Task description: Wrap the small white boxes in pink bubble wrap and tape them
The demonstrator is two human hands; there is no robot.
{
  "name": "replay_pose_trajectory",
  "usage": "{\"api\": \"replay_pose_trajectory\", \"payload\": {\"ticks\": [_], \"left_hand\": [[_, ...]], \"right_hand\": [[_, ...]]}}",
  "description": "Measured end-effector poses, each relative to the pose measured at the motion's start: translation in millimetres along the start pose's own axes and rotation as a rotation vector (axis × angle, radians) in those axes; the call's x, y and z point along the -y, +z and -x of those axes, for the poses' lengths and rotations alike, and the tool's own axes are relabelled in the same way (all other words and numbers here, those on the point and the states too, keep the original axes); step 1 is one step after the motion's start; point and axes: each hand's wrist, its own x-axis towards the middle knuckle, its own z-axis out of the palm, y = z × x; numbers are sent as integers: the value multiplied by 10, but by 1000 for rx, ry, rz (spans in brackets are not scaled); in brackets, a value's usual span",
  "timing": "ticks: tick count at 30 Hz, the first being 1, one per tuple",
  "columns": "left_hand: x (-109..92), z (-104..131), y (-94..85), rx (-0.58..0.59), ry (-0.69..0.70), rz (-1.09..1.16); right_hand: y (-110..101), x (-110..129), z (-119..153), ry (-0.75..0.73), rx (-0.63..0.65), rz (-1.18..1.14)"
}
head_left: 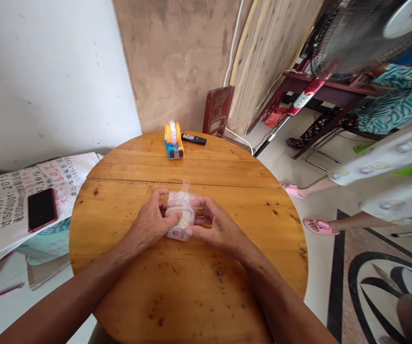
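The packet (187, 219) sits bundled in bubble wrap, its clear strip (185, 186) jutting unfolded, left hand (151, 217) gripping it, right hand (222, 225) at its edge, hold unclear

On the left, a big white bag (15, 205) has black and red Chinese writing (3, 217), with "ISO" and "5299".

- packet (187, 220): clear bubble wrap, small, roughly rectangular, whitish inside, partly covered from view
- red print (181, 234) near lower end
- clear strip (186, 186) sticking out of upper end
- longer side runs up-down in frame
- sits slightly left of and below frame centre
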Motion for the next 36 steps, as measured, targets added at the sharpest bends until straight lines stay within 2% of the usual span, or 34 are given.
{"api": "replay_pose_trajectory", "payload": {"ticks": [6, 13, 16, 22, 26, 30, 33, 36], "left_hand": [[20, 37, 21, -10, 20, 22], [-49, 46, 15, 12, -17, 44], [-115, 58, -6, 44, -11, 51], [-275, 82, -80, 226, -57, 76], [-268, 77, -70, 191, -44, 184], [-202, 68, -5, 131, -17, 261], [-171, 56, 38, 103, -54, 369], [-161, 43, 40, 123, -104, 475]], "right_hand": [[23, -26, -3, -91, -20, 197], [52, -38, 4, -310, -20, 514], [64, -57, -3, -322, -1, 504], [79, -51, -23, -266, 4, 454], [70, -60, -61, -267, 20, 386], [59, -130, -113, -284, -24, 365], [58, -167, -138, -280, -36, 358], [68, -163, -141, -304, -34, 386]]}}
